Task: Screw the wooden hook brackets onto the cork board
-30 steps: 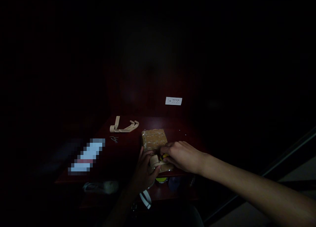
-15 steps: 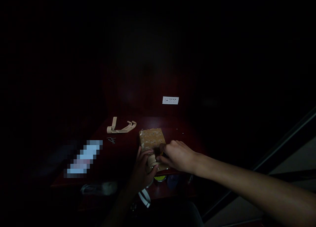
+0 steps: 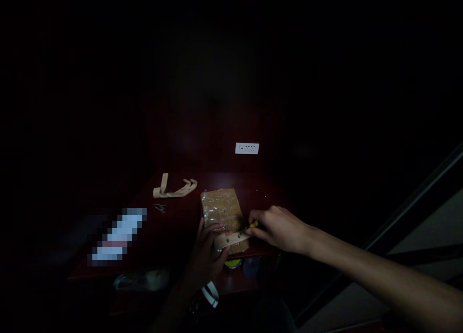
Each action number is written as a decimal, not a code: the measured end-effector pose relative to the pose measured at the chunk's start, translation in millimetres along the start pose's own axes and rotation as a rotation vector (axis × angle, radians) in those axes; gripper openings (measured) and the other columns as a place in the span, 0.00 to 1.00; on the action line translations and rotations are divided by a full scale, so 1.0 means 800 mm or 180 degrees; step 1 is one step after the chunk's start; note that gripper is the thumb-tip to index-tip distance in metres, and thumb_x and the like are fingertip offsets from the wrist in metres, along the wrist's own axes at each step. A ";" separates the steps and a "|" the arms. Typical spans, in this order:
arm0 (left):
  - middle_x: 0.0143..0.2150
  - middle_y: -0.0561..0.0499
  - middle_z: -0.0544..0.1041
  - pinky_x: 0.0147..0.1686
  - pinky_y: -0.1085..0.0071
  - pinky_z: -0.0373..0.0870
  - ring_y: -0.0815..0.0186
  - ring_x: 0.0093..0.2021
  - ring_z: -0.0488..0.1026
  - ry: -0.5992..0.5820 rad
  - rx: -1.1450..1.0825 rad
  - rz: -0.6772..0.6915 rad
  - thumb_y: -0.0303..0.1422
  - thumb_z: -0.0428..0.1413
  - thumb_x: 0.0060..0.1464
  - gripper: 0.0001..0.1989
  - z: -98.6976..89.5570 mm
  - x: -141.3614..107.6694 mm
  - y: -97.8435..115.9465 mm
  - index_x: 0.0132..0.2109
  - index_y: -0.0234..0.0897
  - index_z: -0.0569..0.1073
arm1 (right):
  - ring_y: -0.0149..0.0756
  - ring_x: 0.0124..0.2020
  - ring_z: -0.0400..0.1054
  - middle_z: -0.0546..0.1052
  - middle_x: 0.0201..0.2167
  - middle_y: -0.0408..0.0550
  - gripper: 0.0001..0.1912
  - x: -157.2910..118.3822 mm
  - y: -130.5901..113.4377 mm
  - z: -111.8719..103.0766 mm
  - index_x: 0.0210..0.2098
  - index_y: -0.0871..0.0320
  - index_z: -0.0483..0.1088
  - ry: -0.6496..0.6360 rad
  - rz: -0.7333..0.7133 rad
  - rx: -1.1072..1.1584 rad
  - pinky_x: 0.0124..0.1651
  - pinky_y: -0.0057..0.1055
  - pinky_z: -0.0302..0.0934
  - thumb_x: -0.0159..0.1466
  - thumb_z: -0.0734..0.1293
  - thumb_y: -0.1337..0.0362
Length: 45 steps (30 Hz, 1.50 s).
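At left on the dark red table (image 3: 173,234), thin metal pins (image 3: 161,209) are scattered, a pale hooked piece (image 3: 175,195) laid just beyond. And here, by the left hand (image 3: 205,251), a pale strip (image 3: 233,239) is gripped over the wrapped brown block's (image 3: 221,206) near part; at the strip's right end, a yellow tool (image 3: 254,224) is pinched by the right hand (image 3: 284,230)!

The left hand (image 3: 207,252) and right hand (image 3: 284,228) are bare, the right forearm (image 3: 361,268) too.

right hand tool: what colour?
Yellow, on the part of the tool that shows in the right hand; seen best in the head view.
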<state>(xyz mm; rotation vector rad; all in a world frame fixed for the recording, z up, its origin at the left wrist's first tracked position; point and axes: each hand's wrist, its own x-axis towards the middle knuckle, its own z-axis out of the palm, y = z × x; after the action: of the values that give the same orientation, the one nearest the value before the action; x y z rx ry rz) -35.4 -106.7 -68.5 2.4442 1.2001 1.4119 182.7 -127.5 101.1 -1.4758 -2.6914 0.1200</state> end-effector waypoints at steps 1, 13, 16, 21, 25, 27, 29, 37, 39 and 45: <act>0.53 0.48 0.68 0.64 0.44 0.45 0.55 0.62 0.59 -0.0007 0.0011 0.0005 0.29 0.55 0.52 0.18 -0.001 -0.001 0.001 0.51 0.42 0.68 | 0.36 0.31 0.72 0.76 0.30 0.48 0.14 -0.002 0.000 0.003 0.42 0.55 0.70 0.0010 -0.0008 0.0045 0.31 0.27 0.57 0.65 0.59 0.54; 0.54 0.48 0.67 0.65 0.45 0.43 0.54 0.64 0.54 -0.0062 0.0000 0.0019 0.30 0.56 0.52 0.19 -0.001 -0.003 -0.002 0.52 0.43 0.67 | 0.36 0.34 0.71 0.76 0.33 0.48 0.10 -0.012 0.001 0.017 0.42 0.56 0.67 0.0009 -0.0202 0.0157 0.33 0.27 0.55 0.67 0.59 0.59; 0.54 0.47 0.67 0.65 0.45 0.43 0.53 0.65 0.52 -0.0085 0.0013 -0.0010 0.30 0.55 0.52 0.20 -0.001 -0.005 -0.003 0.53 0.42 0.66 | 0.34 0.35 0.70 0.75 0.35 0.48 0.08 -0.012 0.001 0.014 0.40 0.57 0.66 0.0025 -0.0352 0.0059 0.33 0.27 0.54 0.67 0.59 0.61; 0.54 0.47 0.67 0.65 0.45 0.44 0.52 0.65 0.53 -0.0111 0.0047 0.0010 0.31 0.55 0.52 0.18 0.000 -0.006 -0.003 0.52 0.41 0.67 | 0.32 0.32 0.69 0.74 0.36 0.48 0.08 -0.009 -0.002 0.010 0.41 0.57 0.67 -0.0034 -0.0478 -0.0105 0.30 0.26 0.52 0.67 0.58 0.62; 0.53 0.48 0.68 0.65 0.45 0.41 0.56 0.62 0.59 -0.0058 0.0024 0.0079 0.30 0.55 0.52 0.17 -0.002 -0.004 0.000 0.51 0.42 0.68 | 0.35 0.30 0.71 0.75 0.29 0.49 0.12 -0.004 -0.004 0.012 0.42 0.58 0.67 -0.0130 -0.0257 -0.0253 0.29 0.27 0.52 0.67 0.59 0.58; 0.53 0.48 0.68 0.65 0.45 0.41 0.57 0.60 0.60 -0.0072 0.0025 0.0112 0.30 0.55 0.52 0.18 -0.003 -0.002 0.001 0.51 0.42 0.67 | 0.35 0.30 0.71 0.75 0.28 0.49 0.13 -0.002 -0.004 0.014 0.40 0.58 0.68 -0.0088 -0.0191 -0.0281 0.28 0.27 0.51 0.67 0.59 0.56; 0.53 0.49 0.68 0.65 0.44 0.40 0.58 0.60 0.62 -0.0109 0.0022 0.0137 0.30 0.55 0.53 0.18 -0.003 -0.002 0.002 0.52 0.43 0.67 | 0.35 0.28 0.71 0.75 0.27 0.48 0.14 -0.002 -0.006 0.018 0.39 0.58 0.68 0.0014 -0.0143 -0.0250 0.27 0.26 0.51 0.66 0.58 0.55; 0.52 0.48 0.69 0.66 0.45 0.40 0.58 0.59 0.63 -0.0027 0.0064 0.0182 0.31 0.55 0.53 0.18 -0.004 0.000 0.004 0.51 0.43 0.67 | 0.33 0.26 0.69 0.75 0.25 0.48 0.16 -0.009 -0.006 0.034 0.35 0.58 0.71 0.0362 0.0207 0.0182 0.26 0.26 0.52 0.65 0.59 0.53; 0.52 0.48 0.69 0.66 0.45 0.40 0.58 0.58 0.64 -0.0029 0.0066 0.0209 0.30 0.55 0.53 0.18 -0.005 0.000 0.004 0.52 0.43 0.67 | 0.33 0.26 0.69 0.75 0.25 0.48 0.16 -0.012 -0.006 0.030 0.37 0.58 0.72 0.0362 0.0238 0.0257 0.26 0.26 0.53 0.65 0.59 0.53; 0.53 0.48 0.68 0.65 0.44 0.43 0.56 0.61 0.60 -0.0054 0.0089 0.0134 0.31 0.55 0.53 0.19 -0.005 -0.001 0.003 0.53 0.43 0.66 | 0.33 0.28 0.70 0.76 0.28 0.48 0.14 -0.016 -0.012 0.012 0.41 0.57 0.71 0.0379 0.0144 0.0461 0.30 0.26 0.56 0.65 0.60 0.55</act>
<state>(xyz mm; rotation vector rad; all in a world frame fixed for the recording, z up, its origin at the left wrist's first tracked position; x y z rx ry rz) -37.0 -110.4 -66.0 2.5091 1.1797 1.3914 180.6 -143.9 92.0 -1.4533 -2.5001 0.2174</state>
